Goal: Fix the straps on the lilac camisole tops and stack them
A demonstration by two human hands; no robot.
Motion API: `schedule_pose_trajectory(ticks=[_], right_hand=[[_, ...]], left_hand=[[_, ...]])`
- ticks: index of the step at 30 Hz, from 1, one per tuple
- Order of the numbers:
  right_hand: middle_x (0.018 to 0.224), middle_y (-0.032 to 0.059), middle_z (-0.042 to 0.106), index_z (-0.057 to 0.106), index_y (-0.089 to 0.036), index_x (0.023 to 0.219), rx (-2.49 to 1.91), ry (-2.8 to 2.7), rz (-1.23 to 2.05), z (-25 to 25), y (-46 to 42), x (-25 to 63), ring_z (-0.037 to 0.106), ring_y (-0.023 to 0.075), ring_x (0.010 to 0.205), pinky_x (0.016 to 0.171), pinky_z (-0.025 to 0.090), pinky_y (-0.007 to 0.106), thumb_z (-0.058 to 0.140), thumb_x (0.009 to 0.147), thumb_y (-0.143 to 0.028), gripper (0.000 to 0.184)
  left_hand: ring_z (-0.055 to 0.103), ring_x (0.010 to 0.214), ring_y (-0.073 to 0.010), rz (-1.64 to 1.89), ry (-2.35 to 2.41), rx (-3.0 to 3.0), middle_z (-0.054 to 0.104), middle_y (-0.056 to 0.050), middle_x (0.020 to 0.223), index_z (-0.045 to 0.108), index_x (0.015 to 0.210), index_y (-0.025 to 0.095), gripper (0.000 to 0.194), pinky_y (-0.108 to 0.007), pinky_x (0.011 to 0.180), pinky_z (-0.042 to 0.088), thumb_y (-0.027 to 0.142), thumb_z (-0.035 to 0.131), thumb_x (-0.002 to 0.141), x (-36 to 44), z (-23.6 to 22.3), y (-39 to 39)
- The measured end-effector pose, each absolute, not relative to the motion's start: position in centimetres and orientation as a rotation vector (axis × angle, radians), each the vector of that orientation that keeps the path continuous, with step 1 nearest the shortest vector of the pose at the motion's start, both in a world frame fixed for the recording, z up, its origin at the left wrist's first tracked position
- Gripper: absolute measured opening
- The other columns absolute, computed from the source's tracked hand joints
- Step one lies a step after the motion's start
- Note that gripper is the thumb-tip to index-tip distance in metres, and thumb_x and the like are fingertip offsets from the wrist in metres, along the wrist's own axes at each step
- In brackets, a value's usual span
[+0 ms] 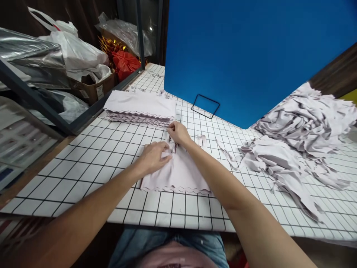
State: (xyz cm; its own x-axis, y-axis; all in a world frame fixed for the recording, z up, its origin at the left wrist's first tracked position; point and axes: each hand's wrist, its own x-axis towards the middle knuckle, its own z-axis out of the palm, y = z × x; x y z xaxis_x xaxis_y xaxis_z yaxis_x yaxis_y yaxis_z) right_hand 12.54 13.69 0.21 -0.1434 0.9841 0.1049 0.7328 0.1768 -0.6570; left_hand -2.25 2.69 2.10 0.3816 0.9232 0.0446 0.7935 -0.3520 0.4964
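A pale pink piece of fabric (pixel 181 173) with a wavy near edge lies flat on the grid-lined table. My left hand (pixel 154 158) rests on its left side, fingers stretched out and a little apart. At the far edge of this piece, my right hand (pixel 179 133) pinches a bit of the fabric; its exact grip is small and partly hidden. Just beyond my hands sits a neat stack of the same pale fabric (pixel 141 104), its wavy edges facing me. A small curled fabric scrap (pixel 201 140) lies right of my right hand.
A large heap of fabric strips (pixel 306 119) and a loose crumpled fabric piece (pixel 275 154) cover the table's right side. A blue board (pixel 237 56) rises behind, near a black wire frame (pixel 205 106). Left, a metal rack (pixel 83 121) holds plastic bags (pixel 75 48) and a cardboard box (pixel 93 89).
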Motion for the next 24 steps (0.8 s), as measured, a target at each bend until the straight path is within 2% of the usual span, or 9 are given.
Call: schedule_pose_trajectory(ticks=[4,7,9,12,14,16,19,22,24], right_hand=[[0.123,0.0164,0.051,0.056,-0.016,0.12,-1.656,-2.107,0.278,2.0,9.3,14.2,0.051,0.0305,0.113,0.092,0.044,0.045,0.051,0.093,-0.042,0.038],[0.14,0.0162,0.042,0.044,-0.018,0.138,-1.481,-2.309,0.161,2.6,2.7,17.7,0.041,0.0328,0.125,0.098,0.041,0.052,0.041,0.097,-0.049,0.052],[0.15,0.0153,0.032,0.038,-0.02,0.144,-1.446,-2.46,0.186,2.1,-2.0,20.4,0.034,0.0343,0.133,0.103,0.038,0.055,0.04,0.096,-0.053,0.058],[0.155,0.0125,0.026,0.035,-0.024,0.147,-1.459,-2.586,0.232,0.8,-6.5,24.2,0.022,0.0326,0.142,0.111,0.03,0.054,0.038,0.097,-0.053,0.058],[0.157,0.0093,0.024,0.033,-0.027,0.147,-1.515,-2.558,0.23,0.4,-7.2,26.8,0.019,0.0298,0.144,0.112,0.029,0.052,0.037,0.097,-0.053,0.056],[0.156,0.0079,0.024,0.034,-0.029,0.146,-1.662,-2.417,0.14,0.4,-6.5,29.9,0.022,0.0288,0.143,0.111,0.031,0.053,0.037,0.098,-0.048,0.052],[0.153,0.0108,0.03,0.046,-0.027,0.138,-1.967,-2.119,-0.069,0.7,-4.6,35.1,0.024,0.0339,0.141,0.107,0.029,0.061,0.045,0.096,-0.039,0.044],[0.14,0.0116,0.048,0.064,-0.023,0.109,-2.044,-2.089,-0.083,0.9,-3.4,39.2,0.033,0.0363,0.134,0.103,0.03,0.061,0.053,0.092,-0.033,0.023],[0.121,0.0105,0.061,0.065,-0.02,0.091,-1.982,-2.112,-0.043,1.5,-3.3,40.5,0.044,0.0321,0.123,0.1,0.032,0.055,0.051,0.091,-0.026,0.015]], left_hand=[[0.037,0.133,-0.0354,0.507,1.492,2.576,0.047,-0.016,0.142,0.046,0.139,0.016,0.053,-0.053,0.107,0.031,0.043,0.046,0.092,-2.7,1.6,0.2],[0.019,0.146,-0.032,0.389,1.233,2.73,0.031,-0.007,0.156,0.036,0.147,0.024,0.054,-0.053,0.116,0.017,0.044,0.039,0.097,-3.8,0.5,-1.8],[0.017,0.147,-0.0304,0.301,1.133,2.745,0.028,-0.001,0.158,0.032,0.149,0.031,0.056,-0.053,0.117,0.016,0.047,0.04,0.096,-4.9,-0.4,-2.3],[0.018,0.147,-0.0296,0.287,1.118,2.763,0.021,0.006,0.16,0.022,0.151,0.041,0.06,-0.054,0.118,0.016,0.048,0.041,0.094,-6.0,-1.5,-1.9],[0.017,0.148,-0.0281,0.304,1.119,2.782,0.016,0.012,0.16,0.012,0.15,0.05,0.061,-0.055,0.118,0.018,0.049,0.038,0.094,-6.2,-1.9,-1.3],[0.017,0.148,-0.0274,0.309,1.13,2.778,0.014,0.016,0.159,0.007,0.148,0.054,0.062,-0.056,0.118,0.019,0.051,0.035,0.093,-6.1,-1.9,-1.0],[0.021,0.147,-0.0284,0.29,1.154,2.763,0.016,0.02,0.157,0.009,0.146,0.059,0.06,-0.059,0.116,0.023,0.051,0.035,0.092,-6.0,-2.0,-0.7],[0.025,0.145,-0.0304,0.406,1.181,2.758,0.023,0.022,0.155,0.018,0.143,0.061,0.057,-0.06,0.113,0.028,0.05,0.038,0.092,-5.8,-1.8,-0.4],[0.027,0.145,-0.03,0.473,1.172,2.77,0.029,0.02,0.154,0.031,0.141,0.057,0.052,-0.057,0.114,0.03,0.049,0.042,0.091,-5.3,-1.1,-0.2]])
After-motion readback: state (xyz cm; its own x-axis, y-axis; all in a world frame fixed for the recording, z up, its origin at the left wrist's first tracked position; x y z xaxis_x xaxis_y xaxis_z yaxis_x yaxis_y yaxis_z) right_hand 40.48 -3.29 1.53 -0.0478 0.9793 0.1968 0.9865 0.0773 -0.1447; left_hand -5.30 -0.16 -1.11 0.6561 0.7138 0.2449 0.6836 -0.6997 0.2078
